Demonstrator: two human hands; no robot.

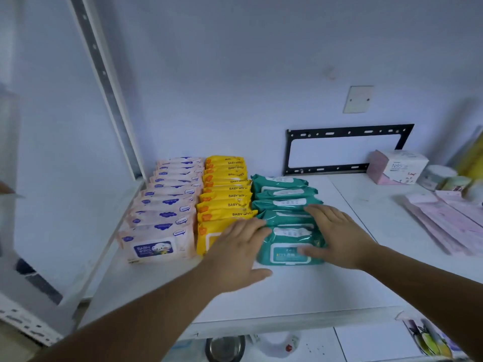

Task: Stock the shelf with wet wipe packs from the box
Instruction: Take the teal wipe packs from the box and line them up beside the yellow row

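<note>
**A:** Where are the wipes?

**B:** On the white shelf [300, 291], in three rows running from near to far. The pink packs [167, 202] are on the left, the yellow packs [227, 194] marked BABY WIPES are in the middle, and the teal packs [285, 197] are on the right. They all stand on edge, each one leaning on the pack behind it, and the rows touch side by side. The teal row has fewer packs and ends short of the wall [235, 74].

**A:** And the hands?

**B:** Both are at the near end of the teal row. The left hand [239, 254] lies across the nearest yellow pack. Its straight fingers touch the top left edge of the nearest teal pack [287, 254], and its thumb is spread out toward the near side. The right hand [339, 236] lies flat on the right side of the row. Its fingers reach straight over the tops of the packs behind, and its thumb rests on the front face of the nearest teal pack. Both hands are spread open, and neither curls around anything.

**A:** What else is there?

**B:** At the far right a mask box [397, 167] marked N95 stands by the wall. Some jars [441, 176] are just beside it, too blurred to read. Nearer than those, flat pink packets [444, 223] are fanned out on the shelf. A black bracket [347, 150] is fixed to the wall between the teal row and the mask box.
</note>
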